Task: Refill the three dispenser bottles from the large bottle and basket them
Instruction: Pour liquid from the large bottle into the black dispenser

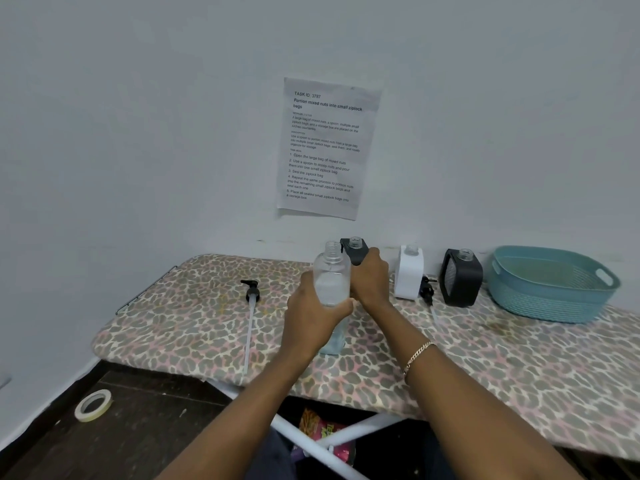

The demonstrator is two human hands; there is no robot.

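1. My left hand [311,317] is wrapped around the large bottle [332,282], fingers on one side and thumb on the other.
2. The large bottle is see-through, stands upright and has no cap on. It is in the middle of the ironing board [166,327]. I see pale blue low down in it. I cannot tell if its bottom touches the board.
3. My right hand [370,275] grips the black dispenser bottle [356,252] from the top, fingers curled over it. This bottle is just behind the large bottle, close to the wall. Its neck is open.
4. A gold bracelet [417,356] sits on my right wrist.
5. To the right stands the white dispenser bottle [410,271], with its neck open too.
6. Further right stands the other black dispenser bottle [460,277], also open on top.
7. A small black pump head [427,291] lies between those two bottles.
8. A long pump [251,296] with a white tube lies flat on the left part of the board, well apart from the bottles.
9. The teal basket [550,284] sits at the far right of the board, just beside the other black dispenser bottle.
10. A paper sheet [327,147] with printed words hangs on the wall above the bottles.
11. A roll of tape [93,405] lies on the dark floor at the near left.
12. A bright snack packet [325,431] lies under the board.
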